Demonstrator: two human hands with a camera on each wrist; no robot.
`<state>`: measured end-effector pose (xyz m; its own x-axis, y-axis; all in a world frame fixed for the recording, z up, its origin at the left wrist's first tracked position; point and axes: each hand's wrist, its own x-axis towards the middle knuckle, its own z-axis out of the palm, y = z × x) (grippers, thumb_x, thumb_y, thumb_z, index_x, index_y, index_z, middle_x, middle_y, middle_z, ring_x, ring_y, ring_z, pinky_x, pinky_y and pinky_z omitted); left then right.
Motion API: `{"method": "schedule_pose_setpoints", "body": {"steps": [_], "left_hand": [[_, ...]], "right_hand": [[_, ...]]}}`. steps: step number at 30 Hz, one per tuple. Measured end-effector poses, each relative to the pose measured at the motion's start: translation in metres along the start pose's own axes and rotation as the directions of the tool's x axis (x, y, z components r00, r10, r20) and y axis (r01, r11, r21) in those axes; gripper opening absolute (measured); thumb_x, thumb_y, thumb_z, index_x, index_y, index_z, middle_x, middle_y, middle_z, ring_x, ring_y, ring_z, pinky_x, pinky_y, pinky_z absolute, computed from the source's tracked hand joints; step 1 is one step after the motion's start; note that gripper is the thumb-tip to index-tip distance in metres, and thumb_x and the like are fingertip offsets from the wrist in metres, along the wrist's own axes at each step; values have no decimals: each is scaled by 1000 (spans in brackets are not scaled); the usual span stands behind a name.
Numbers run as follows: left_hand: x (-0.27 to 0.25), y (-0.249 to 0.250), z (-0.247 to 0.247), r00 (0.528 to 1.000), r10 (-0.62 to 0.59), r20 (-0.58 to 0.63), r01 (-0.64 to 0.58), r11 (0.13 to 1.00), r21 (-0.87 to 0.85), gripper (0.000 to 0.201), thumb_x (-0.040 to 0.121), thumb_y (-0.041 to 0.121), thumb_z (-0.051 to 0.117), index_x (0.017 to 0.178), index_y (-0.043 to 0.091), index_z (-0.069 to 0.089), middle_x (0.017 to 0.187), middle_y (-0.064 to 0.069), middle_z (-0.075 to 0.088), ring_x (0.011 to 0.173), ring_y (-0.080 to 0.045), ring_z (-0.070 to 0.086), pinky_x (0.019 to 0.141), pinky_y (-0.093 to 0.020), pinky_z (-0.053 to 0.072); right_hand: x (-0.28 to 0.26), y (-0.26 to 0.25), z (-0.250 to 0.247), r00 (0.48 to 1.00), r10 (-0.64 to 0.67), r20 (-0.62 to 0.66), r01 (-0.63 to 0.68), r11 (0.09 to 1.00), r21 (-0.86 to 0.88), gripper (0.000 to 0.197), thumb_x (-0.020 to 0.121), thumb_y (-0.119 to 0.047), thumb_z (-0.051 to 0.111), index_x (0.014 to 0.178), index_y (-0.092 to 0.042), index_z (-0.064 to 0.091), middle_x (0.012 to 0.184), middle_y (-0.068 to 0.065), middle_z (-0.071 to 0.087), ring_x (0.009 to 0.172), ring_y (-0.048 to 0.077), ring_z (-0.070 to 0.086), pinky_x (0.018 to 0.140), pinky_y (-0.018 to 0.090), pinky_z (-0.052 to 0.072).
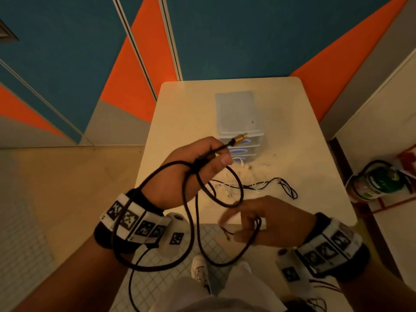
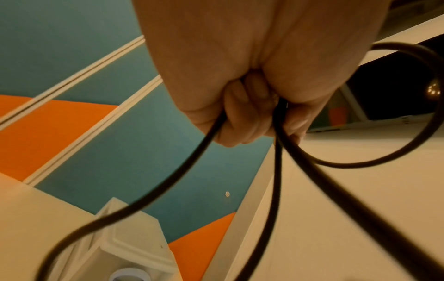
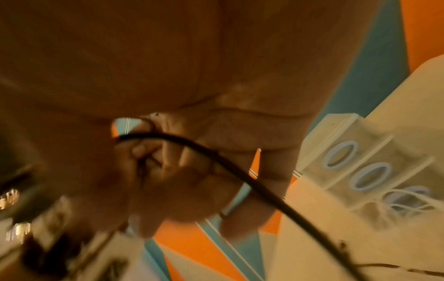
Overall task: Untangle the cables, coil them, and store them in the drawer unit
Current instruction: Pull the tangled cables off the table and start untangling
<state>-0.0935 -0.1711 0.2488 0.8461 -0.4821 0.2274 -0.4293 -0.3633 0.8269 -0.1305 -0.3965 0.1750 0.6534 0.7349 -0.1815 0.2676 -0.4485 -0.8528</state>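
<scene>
Looking down, we grip the black cable (image 1: pixel 191 221) in our left hand (image 1: pixel 189 174) above the table (image 1: pixel 315 154), near the drawer unit (image 1: pixel 238 122); left wrist: fingers (image 2: pixel 242 117) curled round it; right wrist: right hand (image 3: pixel 192 161) pinches it

Behind the cream table (image 1: pixel 184 104) stands a wall of teal panels (image 1: pixel 67 52) crossed by slanting orange wedges (image 1: pixel 144 64), with pale vertical trim strips (image 1: pixel 135 43) running between them. On the left the floor (image 1: pixel 56 176) is plain beige, and nearer it turns to small white square tiles (image 1: pixel 22 239). On the floor to the right of the table sits a green canister (image 1: pixel 380 182), perhaps a gas cylinder, with a dark loop round it; the blur keeps me from being sure. A red-edged box (image 1: pixel 408 157) lies just beyond it. At the near edge, a white patterned shoe (image 1: pixel 199 270) rests on the tiles, beside light trousers (image 1: pixel 236 289).
</scene>
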Motion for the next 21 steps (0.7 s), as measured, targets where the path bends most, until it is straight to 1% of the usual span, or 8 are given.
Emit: {"method": "schedule_pose_setpoints", "body": {"steps": [1,5,7,10,12,14,18,21], "left_hand": [[-1,0,-2,999,-4,-36,4,1000,6,11,102,23,54,97,19,63,73,2,57,62,-13,52,61,-24,44],[-12,-9,-12,968,-39,-247,45,999,18,14,103,22,52,94,17,62,65,13,53,55,-3,45,54,-19,40],[-18,-16,-7,958,-62,-282,84,994,67,14,103,24,53,94,19,63,67,7,55,54,-9,48,52,-24,41],[-23,-21,15,967,-133,-217,153,985,79,15,104,24,53,95,18,64,68,2,55,58,-12,50,57,-22,41],[-20,-21,35,972,-165,-167,178,981,72,13,102,24,54,97,18,64,71,6,59,63,-12,55,61,-25,44],[-15,-22,56,976,-176,-130,186,980,68,13,102,27,55,98,17,64,75,-4,62,68,-23,58,65,-37,48],[-5,-18,85,990,-124,-65,126,991,32,10,99,23,63,102,14,65,85,-2,66,76,-21,66,70,-40,52],[-3,-20,87,981,-177,-81,178,984,11,10,95,18,69,103,15,63,88,7,68,80,-9,67,71,-27,54]], "right_hand": [[1,10,7,1000,23,3,-23,999,-42,11,92,-37,65,103,-35,67,74,-15,65,73,-3,61,73,17,47],[-15,71,48,978,185,99,-185,983,-12,16,94,-37,62,78,-37,57,65,-24,56,65,-4,53,67,13,40],[-28,104,63,941,309,135,-307,951,-36,15,81,-49,72,84,-40,61,64,-21,56,63,2,55,65,15,45],[-40,132,61,909,369,191,-383,923,41,74,54,-60,87,120,-49,54,103,-18,64,98,0,63,92,30,55],[-40,125,45,930,330,161,-349,931,107,97,53,-54,91,134,-55,39,129,-21,55,122,-5,51,107,29,45],[-34,96,23,972,233,36,-235,946,221,100,61,-41,92,141,-52,33,138,-22,50,130,-6,45,113,29,39],[-11,41,-6,993,-13,-115,65,883,465,73,82,-11,76,139,-34,37,135,-14,57,128,5,53,105,27,45],[-1,37,-22,971,26,-237,130,774,620,51,85,-12,69,131,-23,51,124,0,67,117,24,63,96,44,54]]}}
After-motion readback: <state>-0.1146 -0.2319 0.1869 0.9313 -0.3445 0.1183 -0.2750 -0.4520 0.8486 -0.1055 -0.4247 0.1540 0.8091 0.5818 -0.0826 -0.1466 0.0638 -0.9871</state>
